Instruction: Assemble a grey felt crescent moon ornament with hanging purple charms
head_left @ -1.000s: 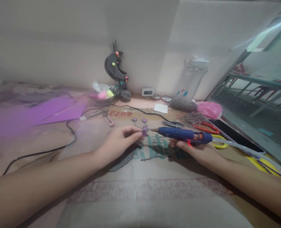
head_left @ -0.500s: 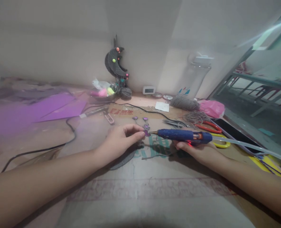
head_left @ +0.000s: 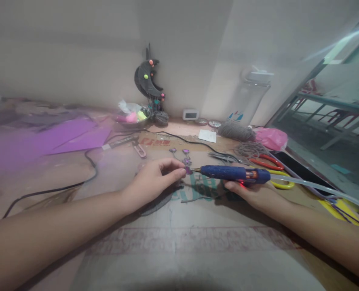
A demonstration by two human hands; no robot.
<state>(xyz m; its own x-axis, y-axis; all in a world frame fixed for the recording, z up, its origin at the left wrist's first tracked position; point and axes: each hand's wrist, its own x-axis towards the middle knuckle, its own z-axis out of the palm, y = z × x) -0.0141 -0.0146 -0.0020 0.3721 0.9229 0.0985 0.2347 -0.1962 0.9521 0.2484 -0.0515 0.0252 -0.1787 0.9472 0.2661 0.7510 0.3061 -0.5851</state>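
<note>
My right hand (head_left: 252, 194) is wrapped round a blue glue gun (head_left: 224, 172), which has a clear glue stick (head_left: 303, 182) running out of its back and a red light showing below. Its nozzle points left, at a small purple piece (head_left: 188, 171) pinched between the thumb and forefinger of my left hand (head_left: 159, 178). Whether the tip touches the piece I cannot tell. Just beyond lie several small purple heart-shaped pieces (head_left: 186, 151) with grey edges. Under my left hand a dark grey curved piece (head_left: 158, 204) is partly hidden, and a grey strand (head_left: 200, 199) lies beside it.
Right of the glue gun are scissors with red and yellow handles (head_left: 281, 184), a phone (head_left: 303, 171) and grey yarn (head_left: 235, 131). A black cord (head_left: 61, 189) curves across the left side near purple sheets (head_left: 85, 139). A clear bottle (head_left: 249, 99) stands by the wall.
The glue gun has shifted very slightly left toward the purple piece. My left hand keeps its pinch in nearly the same place.
</note>
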